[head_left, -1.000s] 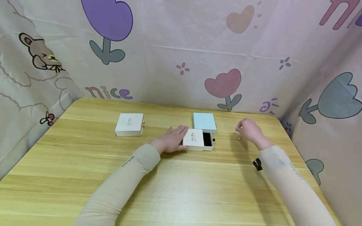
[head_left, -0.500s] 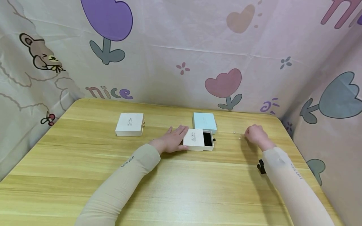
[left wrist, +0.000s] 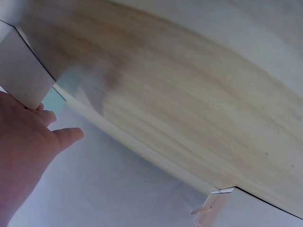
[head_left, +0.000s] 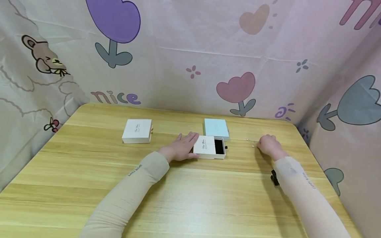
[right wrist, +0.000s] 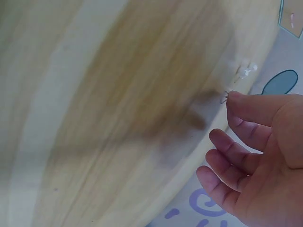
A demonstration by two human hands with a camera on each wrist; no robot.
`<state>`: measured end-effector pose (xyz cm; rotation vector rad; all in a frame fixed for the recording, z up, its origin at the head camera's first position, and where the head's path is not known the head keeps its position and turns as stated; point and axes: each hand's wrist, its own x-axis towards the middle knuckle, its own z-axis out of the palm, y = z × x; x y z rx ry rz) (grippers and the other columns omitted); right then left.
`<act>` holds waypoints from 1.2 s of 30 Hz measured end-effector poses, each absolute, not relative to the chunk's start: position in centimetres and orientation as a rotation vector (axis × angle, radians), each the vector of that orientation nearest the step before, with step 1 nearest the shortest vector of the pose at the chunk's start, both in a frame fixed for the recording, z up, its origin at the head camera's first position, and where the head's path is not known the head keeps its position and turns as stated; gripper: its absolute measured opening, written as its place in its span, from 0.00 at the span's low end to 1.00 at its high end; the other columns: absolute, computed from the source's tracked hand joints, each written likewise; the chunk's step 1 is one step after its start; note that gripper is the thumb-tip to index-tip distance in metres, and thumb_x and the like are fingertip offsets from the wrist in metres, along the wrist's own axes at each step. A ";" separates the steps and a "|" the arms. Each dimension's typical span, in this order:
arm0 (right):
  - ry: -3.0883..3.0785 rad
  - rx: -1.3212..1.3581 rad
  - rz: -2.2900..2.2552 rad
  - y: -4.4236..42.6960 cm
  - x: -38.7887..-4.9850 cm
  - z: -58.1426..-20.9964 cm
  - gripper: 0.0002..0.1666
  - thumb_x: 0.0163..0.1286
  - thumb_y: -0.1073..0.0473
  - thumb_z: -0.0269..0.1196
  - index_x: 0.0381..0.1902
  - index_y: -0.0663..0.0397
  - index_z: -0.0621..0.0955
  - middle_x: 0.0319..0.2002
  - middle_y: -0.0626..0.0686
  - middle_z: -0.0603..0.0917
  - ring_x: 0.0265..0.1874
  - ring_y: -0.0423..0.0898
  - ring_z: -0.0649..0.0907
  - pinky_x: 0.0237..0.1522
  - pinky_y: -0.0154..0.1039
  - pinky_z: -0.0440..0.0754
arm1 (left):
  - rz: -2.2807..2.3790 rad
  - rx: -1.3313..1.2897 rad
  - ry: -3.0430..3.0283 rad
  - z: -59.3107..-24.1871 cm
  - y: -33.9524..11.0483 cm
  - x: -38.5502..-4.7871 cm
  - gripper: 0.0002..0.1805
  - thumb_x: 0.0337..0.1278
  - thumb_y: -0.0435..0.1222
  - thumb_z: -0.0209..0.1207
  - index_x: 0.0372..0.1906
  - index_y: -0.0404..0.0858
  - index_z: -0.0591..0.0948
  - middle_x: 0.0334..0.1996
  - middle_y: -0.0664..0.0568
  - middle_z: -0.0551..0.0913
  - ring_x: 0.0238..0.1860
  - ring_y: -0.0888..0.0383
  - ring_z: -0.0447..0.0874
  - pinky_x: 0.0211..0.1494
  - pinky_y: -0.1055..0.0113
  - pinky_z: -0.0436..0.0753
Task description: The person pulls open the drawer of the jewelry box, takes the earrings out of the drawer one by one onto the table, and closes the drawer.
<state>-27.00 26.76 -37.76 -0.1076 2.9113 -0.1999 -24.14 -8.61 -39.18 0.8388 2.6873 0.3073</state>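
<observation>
My left hand (head_left: pixel 181 148) rests, fingers extended, at the left end of a white drawer-style jewellery box (head_left: pixel 205 145); its thumb lies along the near side. The drawer (head_left: pixel 220 146) is partly out to the right, showing a black lining and a black pull tab. At the right, my right hand (head_left: pixel 269 145) is low over the table. In the right wrist view, its thumb and index finger pinch a tiny wire-like earring (right wrist: pixel 225 97); the other fingers are loosely curled. Small shiny pieces (right wrist: pixel 248 71) lie just beyond the fingertips; their exact shape is blurred.
A pale blue box (head_left: pixel 216 128) stands right behind the opened white box. Another white box (head_left: pixel 137 131), closed, with a ribbon pull, stands to the left. The wooden table (head_left: pixel 190 198) ends at a printed curtain (head_left: pixel 172 76) at the back. A black strap (head_left: pixel 274 178) hangs under my right wrist.
My right hand first drew back to the right from the small pieces, then came down slightly, with a thin shiny bit now visible at its fingertips. The left hand and boxes stayed put.
</observation>
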 end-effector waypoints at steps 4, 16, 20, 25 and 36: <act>2.918 -0.099 -0.191 26.9 -27.0 -38.0 0.20 0.64 0.63 0.46 0.11 0.53 0.65 0.34 0.65 0.74 0.39 0.62 0.71 0.32 0.48 0.72 | 0.313 0.841 2.685 -39.1 -8.6 -24.1 0.48 0.62 0.59 0.47 0.74 0.38 0.39 0.76 0.46 0.40 0.76 0.51 0.35 0.75 0.46 0.41; 3.004 -0.101 -0.301 26.6 -27.3 -36.8 0.23 0.67 0.56 0.52 0.50 0.72 0.73 0.49 0.73 0.76 0.48 0.68 0.75 0.45 0.61 0.76 | 0.303 0.857 2.698 -39.7 -8.7 -24.4 0.49 0.62 0.60 0.46 0.74 0.37 0.39 0.76 0.46 0.40 0.76 0.51 0.36 0.74 0.44 0.43; 2.993 -0.168 -0.391 25.4 -27.2 -36.3 0.24 0.67 0.56 0.53 0.51 0.73 0.73 0.50 0.73 0.76 0.49 0.66 0.76 0.51 0.59 0.74 | 0.313 0.860 2.695 -39.7 -8.7 -24.5 0.49 0.62 0.60 0.46 0.74 0.37 0.39 0.76 0.46 0.40 0.76 0.51 0.36 0.74 0.44 0.43; 2.900 -0.420 -0.519 24.3 -26.9 -36.6 0.31 0.64 0.54 0.60 0.56 0.74 0.69 0.53 0.73 0.75 0.52 0.66 0.75 0.56 0.60 0.72 | 0.313 0.865 2.692 -39.6 -8.7 -24.4 0.49 0.62 0.59 0.47 0.74 0.37 0.39 0.76 0.46 0.41 0.76 0.51 0.36 0.74 0.43 0.43; 2.653 -0.725 -0.535 21.9 -25.6 -37.1 0.55 0.50 0.48 0.71 0.66 0.72 0.59 0.61 0.71 0.68 0.61 0.67 0.67 0.64 0.61 0.63 | 0.300 0.888 2.692 -39.7 -8.6 -24.4 0.48 0.62 0.59 0.46 0.74 0.38 0.39 0.76 0.46 0.41 0.76 0.51 0.36 0.74 0.44 0.42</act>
